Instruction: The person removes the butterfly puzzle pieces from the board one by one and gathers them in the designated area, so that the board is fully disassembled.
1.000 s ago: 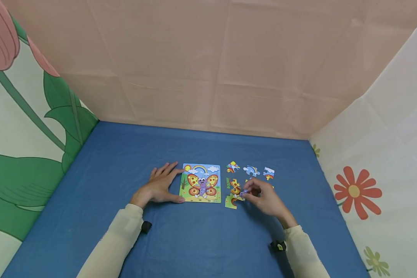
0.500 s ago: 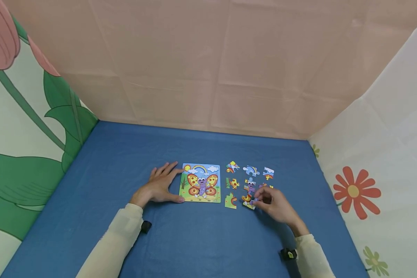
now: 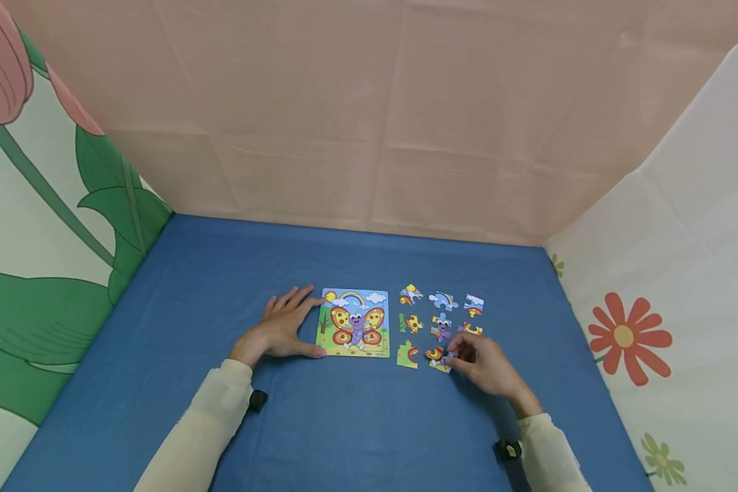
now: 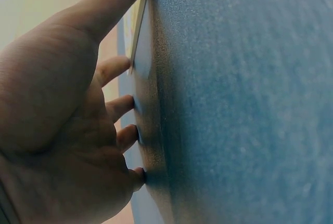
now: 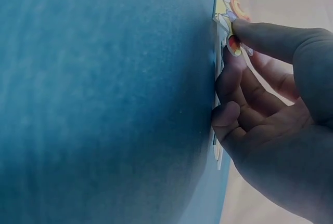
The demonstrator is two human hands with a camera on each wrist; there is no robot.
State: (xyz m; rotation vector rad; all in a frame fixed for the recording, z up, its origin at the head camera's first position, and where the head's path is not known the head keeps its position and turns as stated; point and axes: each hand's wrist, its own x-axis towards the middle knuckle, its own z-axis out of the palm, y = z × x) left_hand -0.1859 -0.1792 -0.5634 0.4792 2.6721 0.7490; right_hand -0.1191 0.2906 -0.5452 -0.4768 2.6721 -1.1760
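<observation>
A square board (image 3: 372, 348) printed with a butterfly, sun and rainbow lies flat on the blue cloth. My left hand (image 3: 285, 324) rests at the board's left side, fingers spread, its thumb and index finger touching the edge. To the right of the board, my right hand (image 3: 486, 362) pinches a jigsaw piece (image 3: 435, 354) between thumb and fingers. In the right wrist view this jigsaw piece (image 5: 221, 9) looks slightly tilted, close to the cloth. Another jigsaw piece (image 3: 470, 329), just behind the right hand, is partly hidden by the fingers.
Several jigsaw pieces lie apart in rows right of the board, among them a green corner piece (image 3: 406, 354), a purple face piece (image 3: 441, 326) and a rainbow piece (image 3: 443, 301). Blue cloth (image 3: 344, 430) covers the table. A beige sheet (image 3: 369, 137) hangs behind.
My right hand has moved right and toward me with the jigsaw piece, from over the middle row to the near row, uncovering the purple face piece. The left hand stays put.
</observation>
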